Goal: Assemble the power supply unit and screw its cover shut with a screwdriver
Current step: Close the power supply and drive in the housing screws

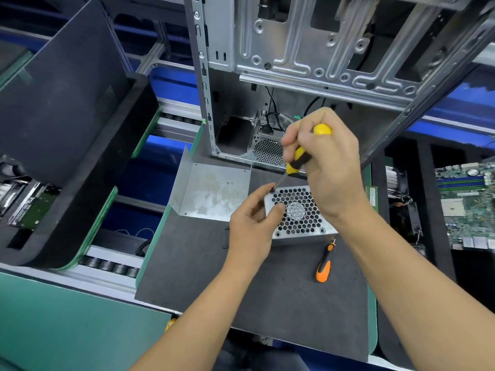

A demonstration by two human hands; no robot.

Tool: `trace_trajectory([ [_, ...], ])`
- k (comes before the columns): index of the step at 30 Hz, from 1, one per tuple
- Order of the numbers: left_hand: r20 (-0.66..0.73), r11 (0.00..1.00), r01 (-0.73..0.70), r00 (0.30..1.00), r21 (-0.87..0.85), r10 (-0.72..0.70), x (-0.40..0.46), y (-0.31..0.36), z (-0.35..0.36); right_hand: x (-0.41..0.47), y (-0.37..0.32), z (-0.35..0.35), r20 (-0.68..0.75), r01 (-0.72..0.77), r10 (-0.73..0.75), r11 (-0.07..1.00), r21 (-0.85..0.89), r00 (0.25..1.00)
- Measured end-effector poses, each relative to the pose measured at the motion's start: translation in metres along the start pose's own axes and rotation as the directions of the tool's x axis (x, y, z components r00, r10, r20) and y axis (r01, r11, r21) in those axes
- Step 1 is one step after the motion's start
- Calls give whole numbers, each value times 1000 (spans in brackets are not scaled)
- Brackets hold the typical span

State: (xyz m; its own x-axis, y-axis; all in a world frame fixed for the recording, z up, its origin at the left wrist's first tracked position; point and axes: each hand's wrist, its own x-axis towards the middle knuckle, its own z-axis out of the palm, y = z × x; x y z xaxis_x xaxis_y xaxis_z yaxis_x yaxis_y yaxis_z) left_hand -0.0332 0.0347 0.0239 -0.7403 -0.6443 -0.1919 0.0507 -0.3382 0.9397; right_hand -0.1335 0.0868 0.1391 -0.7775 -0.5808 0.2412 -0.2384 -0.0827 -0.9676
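I see the power supply unit [300, 214] lying fan grille up on the grey mat [241, 285], just before the open computer case [308, 62], its long axis running left to right. My right hand [329, 167] grips the yellow screwdriver [296, 159], tip down-left at the far-left corner screw, while my left hand [253, 226] steadies that edge, fingers curled. If the slanted tip rides out, I reckon the screw could strip or skip away towards the loose cover [214, 191].

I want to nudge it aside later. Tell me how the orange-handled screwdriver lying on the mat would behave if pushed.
The orange screwdriver has a rounded handle, so it would probably roll sideways. It lies flat on the dark mat, whose matte surface may slow it. It looks short and rigid, likely light.
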Motion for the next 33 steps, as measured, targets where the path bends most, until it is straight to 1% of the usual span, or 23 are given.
trace_trajectory([
  [1,-3,1000,6,1000,3,-6,0,0,0,-1,-2,-2,32,33,-28,986,-165,999],
  [2,-9,1000,9,1000,12,-9,0,-1,0,-1,-5,-5,65,84,-66,937,-340,996],
  [4,-16,999,26,1000,29,-26,1,-4,-1,3,-14,-12,152,204,-139,769,-605,978],
  [5,-18,999,45,999,24,-45,1,-5,-1,7,-21,-16,202,244,-143,686,-685,969],
  [7,-15,997,77,997,2,-77,1,-7,-1,14,-37,-20,291,284,-70,520,-806,954],
  [8,-9,997,80,997,-9,-80,1,-8,0,18,-44,-19,318,296,-12,405,-865,948],
  [9,-3,997,77,997,-22,-77,1,-8,0,21,-49,-18,334,311,44,264,-913,942],
  [10,1,997,75,997,-34,-75,2,-9,-1,24,-53,-17,341,327,90,142,-934,936],
  [11,3,996,74,997,-43,-74,2,-8,-1,26,-59,-15,345,337,133,81,-938,929],
  [12,3,996,73,997,-46,-73,2,-8,-1,28,-64,-14,355,344,190,89,-935,915],
  [15,18,995,76,997,-64,-75,2,-8,0,35,-76,-16,473,391,358,280,-877,805],
  [16,22,994,81,997,-70,-79,2,-8,1,38,-79,-16,499,411,388,291,-864,775],
  [17,22,994,82,996,-74,-81,2,-9,1,40,-81,-16,506,430,404,269,-862,762],
  [18,23,994,83,996,-75,-81,2,-10,1,41,-81,-15,502,455,414,215,-864,759],
  [21,40,995,81,996,-59,-79,2,-10,-1,37,-80,-6,445,504,390,-60,-862,807],
  [22,43,995,80,996,-53,-78,2,-10,-1,35,-80,-2,439,507,376,-102,-856,816],
  [23,41,996,78,996,-50,-76,2,-9,-1,34,-81,0,443,508,383,-85,-857,811],
  [24,38,996,75,997,-47,-73,2,-8,-2,34,-80,2,443,502,422,-33,-864,791],
  [26,39,997,65,997,-43,-64,2,-8,-3,36,-79,1,482,525,504,66,-849,716],
  [27,44,997,64,997,-43,-62,1,-8,-3,37,-80,-1,508,562,525,67,-825,683],
  [28,51,997,65,997,-43,-63,1,-7,-2,38,-80,-4,519,592,523,35,-805,676],
  [31,65,995,82,995,-64,-78,1,-7,-2,34,-81,-8,518,610,441,-89,-788,733],
  [33,63,994,89,994,-70,-85,3,-6,-3,30,-77,-10,496,603,421,-170,-779,759],
])
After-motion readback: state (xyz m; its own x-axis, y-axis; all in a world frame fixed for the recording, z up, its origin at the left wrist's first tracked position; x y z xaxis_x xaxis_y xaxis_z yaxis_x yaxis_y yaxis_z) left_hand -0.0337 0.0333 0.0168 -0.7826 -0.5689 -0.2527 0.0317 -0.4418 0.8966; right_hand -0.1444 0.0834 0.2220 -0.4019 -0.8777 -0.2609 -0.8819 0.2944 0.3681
